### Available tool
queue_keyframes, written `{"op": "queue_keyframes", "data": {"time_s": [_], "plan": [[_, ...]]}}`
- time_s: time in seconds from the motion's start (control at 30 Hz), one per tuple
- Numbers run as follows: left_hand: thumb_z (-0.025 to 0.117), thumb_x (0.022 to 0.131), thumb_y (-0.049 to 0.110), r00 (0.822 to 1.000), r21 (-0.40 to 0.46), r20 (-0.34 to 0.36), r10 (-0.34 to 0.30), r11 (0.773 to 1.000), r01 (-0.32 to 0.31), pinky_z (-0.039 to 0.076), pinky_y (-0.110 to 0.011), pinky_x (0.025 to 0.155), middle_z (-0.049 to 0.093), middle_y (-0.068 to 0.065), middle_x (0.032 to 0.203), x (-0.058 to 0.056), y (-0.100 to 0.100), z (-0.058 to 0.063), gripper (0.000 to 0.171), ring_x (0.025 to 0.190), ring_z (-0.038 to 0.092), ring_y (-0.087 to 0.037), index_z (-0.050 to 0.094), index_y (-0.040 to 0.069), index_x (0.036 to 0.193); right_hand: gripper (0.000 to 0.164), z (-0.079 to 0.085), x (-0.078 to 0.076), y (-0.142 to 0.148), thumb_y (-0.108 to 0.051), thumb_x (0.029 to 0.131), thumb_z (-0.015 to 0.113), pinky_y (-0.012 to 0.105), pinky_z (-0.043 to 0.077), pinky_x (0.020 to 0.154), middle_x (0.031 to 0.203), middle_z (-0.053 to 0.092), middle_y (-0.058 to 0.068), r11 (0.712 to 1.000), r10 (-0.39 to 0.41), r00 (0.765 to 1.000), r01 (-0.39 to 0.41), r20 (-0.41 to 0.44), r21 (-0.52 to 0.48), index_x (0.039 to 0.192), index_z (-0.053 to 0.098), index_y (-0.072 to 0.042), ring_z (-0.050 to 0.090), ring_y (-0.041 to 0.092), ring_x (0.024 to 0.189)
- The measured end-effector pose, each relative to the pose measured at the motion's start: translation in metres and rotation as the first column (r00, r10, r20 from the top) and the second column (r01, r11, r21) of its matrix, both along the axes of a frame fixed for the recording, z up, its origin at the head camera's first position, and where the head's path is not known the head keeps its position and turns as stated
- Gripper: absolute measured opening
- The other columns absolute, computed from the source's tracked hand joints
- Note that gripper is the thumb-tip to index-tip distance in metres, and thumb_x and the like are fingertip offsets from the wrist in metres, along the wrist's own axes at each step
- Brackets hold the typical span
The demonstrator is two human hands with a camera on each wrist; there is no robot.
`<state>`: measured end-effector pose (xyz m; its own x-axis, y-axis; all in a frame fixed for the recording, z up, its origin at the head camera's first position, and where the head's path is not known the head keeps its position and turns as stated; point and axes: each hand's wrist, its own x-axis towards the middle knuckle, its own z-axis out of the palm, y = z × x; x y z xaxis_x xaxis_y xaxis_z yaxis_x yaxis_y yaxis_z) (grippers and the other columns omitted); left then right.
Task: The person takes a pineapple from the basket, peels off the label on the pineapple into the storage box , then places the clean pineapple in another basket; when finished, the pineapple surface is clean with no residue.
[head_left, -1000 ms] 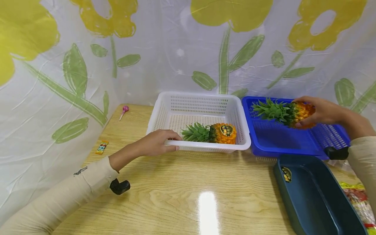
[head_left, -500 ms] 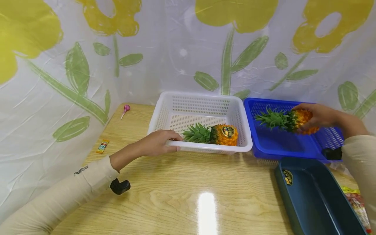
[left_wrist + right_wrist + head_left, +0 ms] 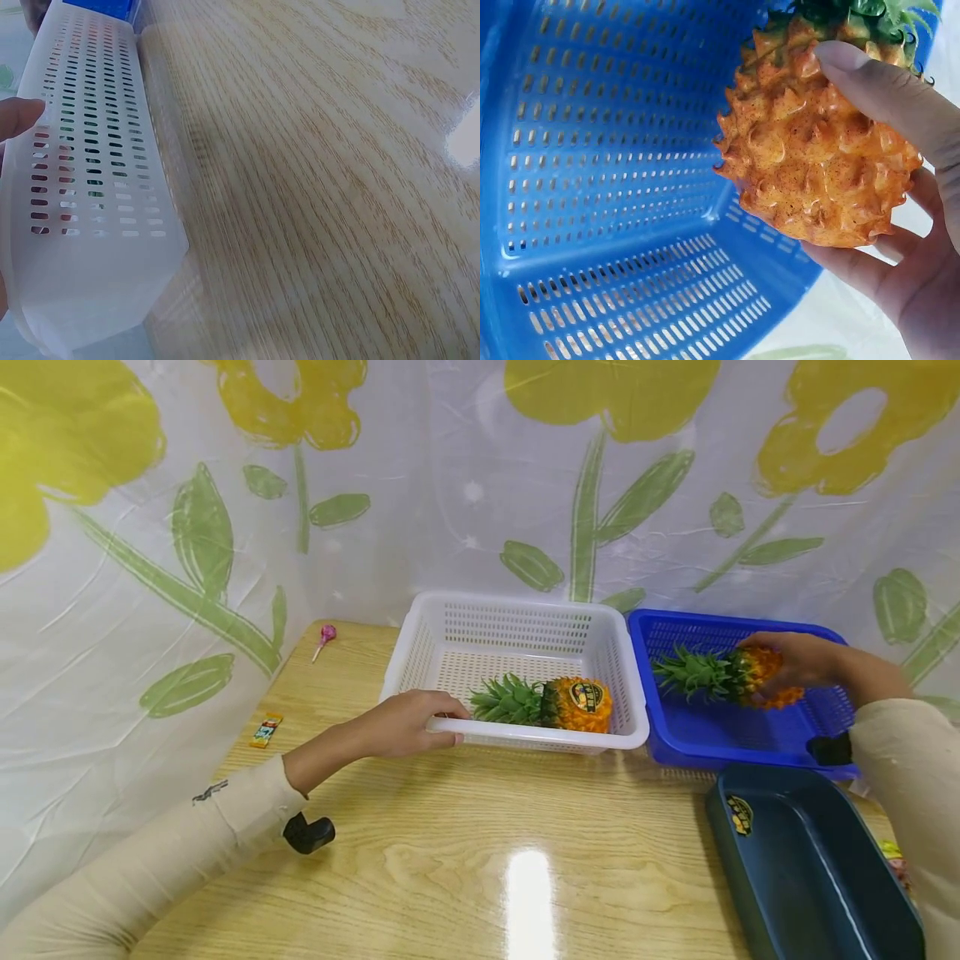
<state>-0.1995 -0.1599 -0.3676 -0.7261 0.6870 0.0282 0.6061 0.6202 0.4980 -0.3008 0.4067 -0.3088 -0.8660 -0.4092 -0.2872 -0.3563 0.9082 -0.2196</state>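
My right hand (image 3: pixel 802 662) grips an orange pineapple (image 3: pixel 817 157) by its body, thumb on one side and fingers round the other. Its green crown (image 3: pixel 693 672) points left, inside the blue basket (image 3: pixel 720 745). Over at the white basket (image 3: pixel 525 737), my left hand (image 3: pixel 408 724) holds the front rim, fingers over the inside and thumb outside. A second pineapple (image 3: pixel 577 702) with a dark round label lies in that basket along its front wall. In the left wrist view the left thumb (image 3: pixel 21 116) presses the perforated wall of the white basket.
A dark teal bin (image 3: pixel 810 860) stands in front of the blue basket, with a loose dark label (image 3: pixel 740 815) on its inner wall. A pink lollipop (image 3: pixel 325 639) and a small yellow packet (image 3: pixel 266 730) lie on the left of the wooden table (image 3: pixel 420 860).
My right hand has lowered the pineapple further into the blue basket and drawn slightly toward me. My left hand keeps its hold on the white basket's rim. The head view has shifted slightly.
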Motion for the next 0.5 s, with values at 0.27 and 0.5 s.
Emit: {"op": "queue_keyframes", "data": {"time_s": [0.27,0.5], "plan": [[0.067,0.097,0.027,1.000,-0.002,0.006,-0.002,1.000,0.002,0.050,-0.044,0.098,0.069,-0.003,0.124,-0.001,0.000,0.000,0.027,0.117,0.064,-0.023,0.070,0.014,0.120,0.087,-0.006,-0.007,-0.001,-0.026,0.074,0.090,0.069,0.042,0.092,0.144,0.039,0.040,1.000,0.006,1.000,-0.007,0.024,0.015,0.143,0.045,0.003,0.040,0.062,0.126],[0.067,0.097,0.026,1.000,-0.003,0.004,-0.008,1.000,0.008,0.050,-0.044,0.098,0.069,-0.003,0.124,-0.001,0.000,0.001,0.025,0.117,0.064,-0.023,0.071,0.014,0.119,0.085,-0.011,-0.011,0.000,-0.020,0.074,0.089,0.070,0.043,0.092,0.142,0.041,0.040,1.000,0.013,0.999,-0.013,0.034,0.014,0.142,0.046,0.004,0.041,0.062,0.124]]}}
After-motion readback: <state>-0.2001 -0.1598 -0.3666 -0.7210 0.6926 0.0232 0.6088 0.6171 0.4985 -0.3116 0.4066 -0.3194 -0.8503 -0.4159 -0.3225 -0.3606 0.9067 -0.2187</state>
